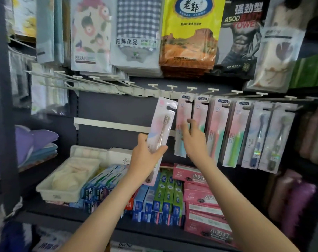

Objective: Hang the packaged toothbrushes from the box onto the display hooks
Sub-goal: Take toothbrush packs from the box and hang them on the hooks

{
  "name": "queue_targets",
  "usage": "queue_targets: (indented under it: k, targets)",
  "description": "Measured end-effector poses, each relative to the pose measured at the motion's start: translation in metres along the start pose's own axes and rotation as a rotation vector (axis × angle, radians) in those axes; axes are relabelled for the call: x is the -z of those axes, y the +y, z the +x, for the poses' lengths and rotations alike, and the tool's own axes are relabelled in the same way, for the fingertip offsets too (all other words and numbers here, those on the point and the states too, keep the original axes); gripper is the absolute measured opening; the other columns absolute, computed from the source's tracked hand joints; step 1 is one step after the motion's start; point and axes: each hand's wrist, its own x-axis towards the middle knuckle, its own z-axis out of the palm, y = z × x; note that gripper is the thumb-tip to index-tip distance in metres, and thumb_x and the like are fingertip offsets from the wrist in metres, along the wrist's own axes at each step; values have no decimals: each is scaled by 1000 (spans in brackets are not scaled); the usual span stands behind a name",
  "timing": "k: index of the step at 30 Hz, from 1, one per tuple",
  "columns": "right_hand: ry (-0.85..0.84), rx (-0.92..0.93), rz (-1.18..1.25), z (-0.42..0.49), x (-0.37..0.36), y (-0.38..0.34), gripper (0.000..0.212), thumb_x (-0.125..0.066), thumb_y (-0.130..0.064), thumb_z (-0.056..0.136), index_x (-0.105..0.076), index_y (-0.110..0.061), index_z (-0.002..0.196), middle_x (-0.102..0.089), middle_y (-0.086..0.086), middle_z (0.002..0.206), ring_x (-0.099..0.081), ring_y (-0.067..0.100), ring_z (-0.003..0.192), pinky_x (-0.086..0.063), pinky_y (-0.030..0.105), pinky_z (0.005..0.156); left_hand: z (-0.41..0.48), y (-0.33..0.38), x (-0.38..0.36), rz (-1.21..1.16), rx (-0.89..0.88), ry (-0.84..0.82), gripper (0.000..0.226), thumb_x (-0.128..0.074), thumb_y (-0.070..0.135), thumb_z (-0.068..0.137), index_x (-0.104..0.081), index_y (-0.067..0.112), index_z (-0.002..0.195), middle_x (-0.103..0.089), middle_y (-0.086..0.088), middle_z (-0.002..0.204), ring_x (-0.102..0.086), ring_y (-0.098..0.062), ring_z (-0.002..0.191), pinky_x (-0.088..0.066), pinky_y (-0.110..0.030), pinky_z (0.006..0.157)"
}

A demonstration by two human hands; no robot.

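One packaged toothbrush [163, 124]: pink-and-white card, brown-handled brush, hang-hole uppermost, tilted right, its top just below the row of display hooks [172, 86]. Left hand [146, 157] grips the lower half, thumb across the front. Right hand [193, 140] is up against the first hung toothbrush pack [179, 150]; its fingers are blurred, so I cannot tell whether they pinch or only touch. More hung packs to the right, some marked "5S". Above, towel packs [243, 37]: "450D BATH TOWEL", "老郭", "尚美优品". Shelf below: pink boxes [203, 199] printed "小苏打", beside blue and green toothpaste cartons [165, 195].
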Motion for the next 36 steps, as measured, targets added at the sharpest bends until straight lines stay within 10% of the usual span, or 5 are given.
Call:
queue_targets:
  k: [7,10,17,24,36]
  targets:
    - [-53,5,328,-38,38,8,76,-58,-22,94,-7,-15,150,-32,-1,148,-34,6,132,-35,28,109,-15,38,-73,-24,-227,-272,31,-54,20,96,-30,10,114,-57,2,97,-54,-3,76,-42,-9,59]
    - [88,-11,207,-31,72,32,85,-64,-20,90,-7,-12,152,-27,4,155,-29,10,139,-28,29,114,-24,55,-109,-73,-295,-444,38,-47,23,99,-30,8,130,-58,-7,120,-60,-17,100,-51,-33,83]
    - [169,-96,-176,-39,152,88,76,-66,-27,85,-18,-15,143,-57,3,96,-58,22,78,-42,24,60,-11,68,-161,221,-423,-136,62,-48,33,98,-21,15,151,-22,-7,157,-17,-23,145,-6,-46,121]
    - [119,-30,-322,-25,184,107,73,-65,-25,89,-24,-16,149,-37,5,147,-41,20,131,-35,23,98,30,65,-183,631,-495,-138,96,-51,45,94,25,23,146,37,-9,147,32,-25,137,13,-53,115]
    - [105,68,-343,9,167,110,75,-61,-21,89,-19,-23,151,-32,-1,151,-37,17,135,-40,33,100,54,54,-181,788,-568,-279,107,-55,50,91,39,28,136,51,-6,138,45,-25,129,31,-45,100]
